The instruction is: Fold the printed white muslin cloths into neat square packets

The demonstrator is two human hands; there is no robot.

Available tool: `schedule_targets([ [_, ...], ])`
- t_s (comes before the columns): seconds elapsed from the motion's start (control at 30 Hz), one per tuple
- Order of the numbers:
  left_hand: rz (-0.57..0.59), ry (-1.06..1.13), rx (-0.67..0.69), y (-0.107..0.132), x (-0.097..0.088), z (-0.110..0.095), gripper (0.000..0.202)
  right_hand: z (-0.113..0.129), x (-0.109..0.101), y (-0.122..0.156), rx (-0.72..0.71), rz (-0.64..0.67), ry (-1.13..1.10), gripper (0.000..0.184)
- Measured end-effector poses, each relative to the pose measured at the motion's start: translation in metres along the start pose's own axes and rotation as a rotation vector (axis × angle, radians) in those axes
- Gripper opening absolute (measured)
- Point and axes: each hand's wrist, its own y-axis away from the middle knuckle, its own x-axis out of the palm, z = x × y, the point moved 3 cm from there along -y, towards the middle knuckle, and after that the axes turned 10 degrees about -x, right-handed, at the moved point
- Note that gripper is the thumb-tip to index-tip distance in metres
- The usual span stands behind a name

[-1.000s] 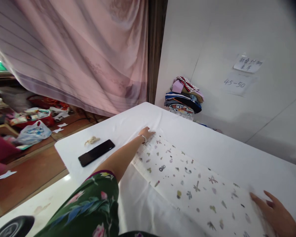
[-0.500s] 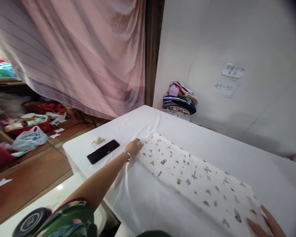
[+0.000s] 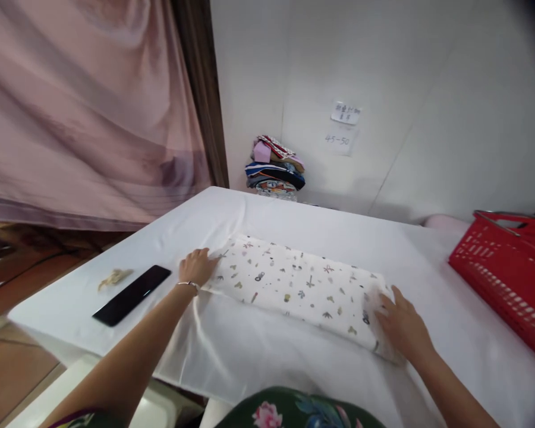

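Note:
A white cloth printed with small leaves, plants and dark motifs lies folded into a long strip across the table. My left hand, with a bracelet at the wrist, is closed at the strip's left end, thumb against its edge. At the other end my right hand grips the right edge, which is slightly blurred; its lower fingers are partly hidden. Left of my left hand lies a black phone, with a small beige crumpled piece just behind it.
The white-covered table meets a pale wall carrying handwritten notes. A red plastic basket stands at the right. Behind the far edge rises a stack of folded clothes. A pink curtain hangs at the left.
The view has swung to the right, bringing the red basket in. My right hand, cut off by the frame before, now shows fully at the cloth's right end. My left hand stays at the left end.

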Motion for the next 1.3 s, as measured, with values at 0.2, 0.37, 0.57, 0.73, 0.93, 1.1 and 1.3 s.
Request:
schedule_targets([
  [0.2, 0.062, 0.097, 0.517, 0.012, 0.017, -0.116, 0.054, 0.09, -0.003, -0.072, -0.373, 0.065, -0.204, 0.058],
  [0.37, 0.211, -0.034, 0.49, -0.013, 0.045, -0.129, 0.066, 0.049, 0.039, -0.099, -0.201, 0.141, -0.043, 0.062],
  [0.57, 0.231, -0.064, 0.52, -0.03, 0.056, -0.117, 0.07, 0.023, 0.054, -0.092, -0.218, 0.082, -0.001, 0.065],
  [0.73, 0.232, -0.067, 0.524, -0.028, 0.057, -0.12, 0.069, 0.016, 0.048, -0.088, -0.214, 0.066, 0.028, 0.063],
  [0.93, 0.202, -0.08, 0.533, -0.031, 0.061, -0.119, 0.068, -0.001, 0.047, -0.077, -0.098, 0.039, 0.017, 0.064],
  [1.1, 0.198, -0.092, 0.535, -0.034, 0.063, -0.119, 0.069, -0.015, 0.038, -0.082, -0.052, -0.007, -0.283, 0.06],
  [1.3, 0.182, -0.089, 0.525, -0.038, 0.064, -0.12, 0.068, -0.079, 0.018, -0.056, 0.46, -0.312, -0.728, 0.049],
])
